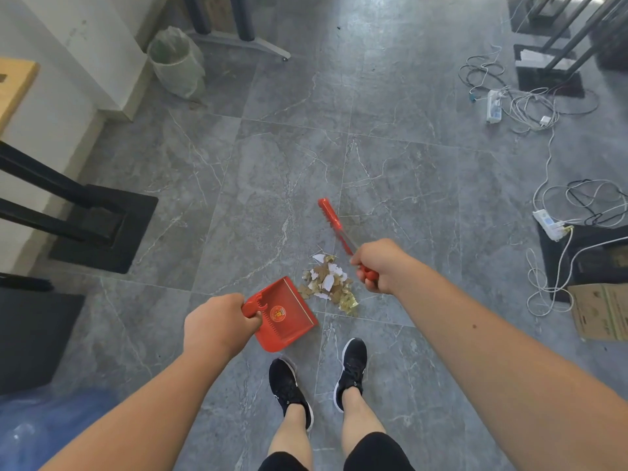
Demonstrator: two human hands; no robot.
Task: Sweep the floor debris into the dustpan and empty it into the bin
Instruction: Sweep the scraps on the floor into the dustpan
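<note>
My left hand (217,326) grips the handle of a red dustpan (287,312) that rests on the grey tiled floor, its open edge facing right. Just beyond that edge lies a small pile of debris (329,283): brown and white scraps with a bit of gold foil. My right hand (380,265) holds a red hand brush (331,217) by its handle. The brush head points away from me, beyond the pile. A bin (176,62) lined with a translucent bag stands at the far left by the wall.
Black table bases (108,226) stand on the left. Power strips and tangled cables (523,103) lie at the right, with a cardboard box (601,311) near them. My two black shoes (319,379) are just behind the dustpan. A blue bag (44,426) sits at bottom left.
</note>
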